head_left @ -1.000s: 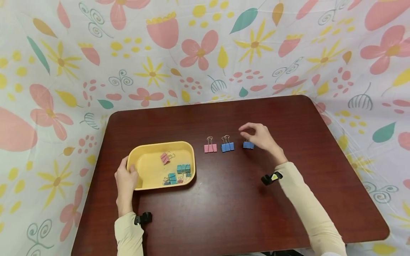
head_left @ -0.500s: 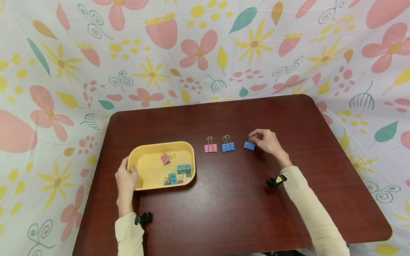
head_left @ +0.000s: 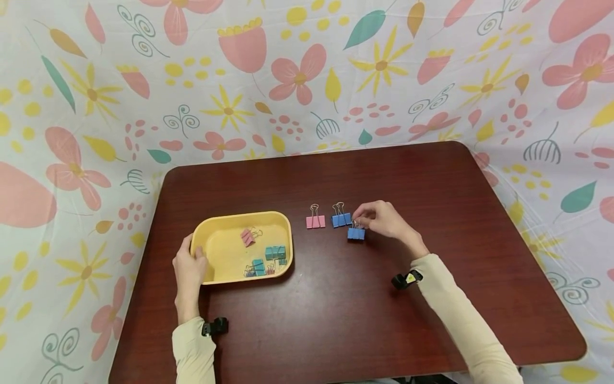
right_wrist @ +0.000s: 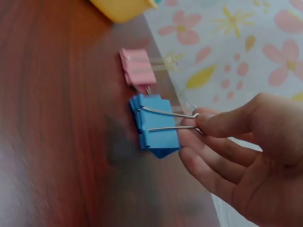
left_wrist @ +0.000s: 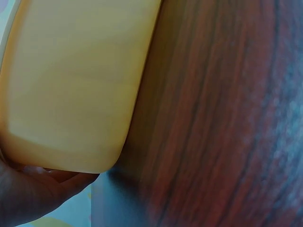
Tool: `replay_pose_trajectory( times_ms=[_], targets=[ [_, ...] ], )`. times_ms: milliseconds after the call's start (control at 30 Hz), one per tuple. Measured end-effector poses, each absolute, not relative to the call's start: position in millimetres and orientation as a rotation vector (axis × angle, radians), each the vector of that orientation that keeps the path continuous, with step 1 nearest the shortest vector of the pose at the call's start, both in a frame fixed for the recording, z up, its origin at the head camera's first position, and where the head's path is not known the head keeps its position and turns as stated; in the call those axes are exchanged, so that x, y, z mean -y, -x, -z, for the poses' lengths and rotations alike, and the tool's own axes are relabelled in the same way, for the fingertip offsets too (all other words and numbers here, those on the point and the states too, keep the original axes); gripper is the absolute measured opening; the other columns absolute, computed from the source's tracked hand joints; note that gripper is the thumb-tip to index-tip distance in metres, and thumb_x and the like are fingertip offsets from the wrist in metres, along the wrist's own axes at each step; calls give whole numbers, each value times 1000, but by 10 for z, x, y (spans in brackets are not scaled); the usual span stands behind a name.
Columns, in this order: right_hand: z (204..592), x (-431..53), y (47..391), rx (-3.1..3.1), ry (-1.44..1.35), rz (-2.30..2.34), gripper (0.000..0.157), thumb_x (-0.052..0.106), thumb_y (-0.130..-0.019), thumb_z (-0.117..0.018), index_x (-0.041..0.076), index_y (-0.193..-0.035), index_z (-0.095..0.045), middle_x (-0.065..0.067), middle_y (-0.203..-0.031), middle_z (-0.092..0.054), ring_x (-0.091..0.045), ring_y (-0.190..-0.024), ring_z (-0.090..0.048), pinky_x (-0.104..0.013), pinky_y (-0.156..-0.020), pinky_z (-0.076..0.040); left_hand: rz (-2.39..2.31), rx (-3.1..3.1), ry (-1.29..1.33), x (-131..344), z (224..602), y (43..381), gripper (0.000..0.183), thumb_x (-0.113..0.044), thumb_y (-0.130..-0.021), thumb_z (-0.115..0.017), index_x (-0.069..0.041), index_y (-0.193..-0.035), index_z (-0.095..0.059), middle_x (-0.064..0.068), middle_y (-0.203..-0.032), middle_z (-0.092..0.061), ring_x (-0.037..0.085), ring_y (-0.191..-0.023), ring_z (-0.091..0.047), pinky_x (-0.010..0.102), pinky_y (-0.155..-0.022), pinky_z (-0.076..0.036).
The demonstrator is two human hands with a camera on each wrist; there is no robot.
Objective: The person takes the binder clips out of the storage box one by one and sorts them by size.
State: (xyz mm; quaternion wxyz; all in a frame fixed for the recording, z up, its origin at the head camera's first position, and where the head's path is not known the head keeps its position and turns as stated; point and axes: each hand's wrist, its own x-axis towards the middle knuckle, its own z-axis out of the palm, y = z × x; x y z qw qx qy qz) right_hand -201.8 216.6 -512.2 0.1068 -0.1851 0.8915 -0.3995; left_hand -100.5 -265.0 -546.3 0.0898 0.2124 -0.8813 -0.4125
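Nearest, two cream sleeves (head_left: 192, 344) (head_left: 462, 309) reach in over the near edge of a dark red-brown desk (head_left: 307, 330), a small black device (head_left: 403, 279) strapped at the right wrist and another (head_left: 216, 327) at the left. The left hand (head_left: 189, 266) grips the left end of a yellow tray (head_left: 223, 256), thumb over the rim on the inside, the other fingers clamped on the outer wall. Inside the tray, toward its near right corner, sit two teal clips (head_left: 275, 253) (head_left: 259, 268) with some smaller clips, too small to make out well; farther back lies a pink clip (head_left: 248, 238) on its side. Right of the tray, the right hand (head_left: 384, 218) holds a blue clip (head_left: 356, 234), thumb and fingers pinched together on its wire handles, the body toward the near edge; whether it touches the desk I cannot tell. Just beyond it to the left stands a second blue clip (head_left: 341, 220), and left of that another pink clip (head_left: 315, 222), both handles pointing away. Past the far edge hangs a white cloth (head_left: 297, 128) printed with flowers and leaves
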Motion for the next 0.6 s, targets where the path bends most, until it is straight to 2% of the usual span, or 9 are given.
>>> replay_pose_trajectory(
  times_ms=[367,600],
  targets=[
    [5214,-1922,1924,-2517,702,1104,10,2,-93,-69,3,-99,-77,-10,-86,-78,-24,-76,-74,-25,-61,-54,1208,2615,-631,2638,5477,1035,43,-9,-102,-47,-11,-144,-54,28,-132,-62,46,-116,-58,59,-96,-46],
    [5127,-1830,1959,-2578,771,1060,12,7,-92,-73,4,-102,-76,-7,-91,-78,-15,-75,-71,-26,-67,-53,1218,2609,-626,2656,5475,1009,43,-10,-101,-47,-10,-144,-54,28,-134,-61,47,-121,-55,60,-101,-43]
  ],
)
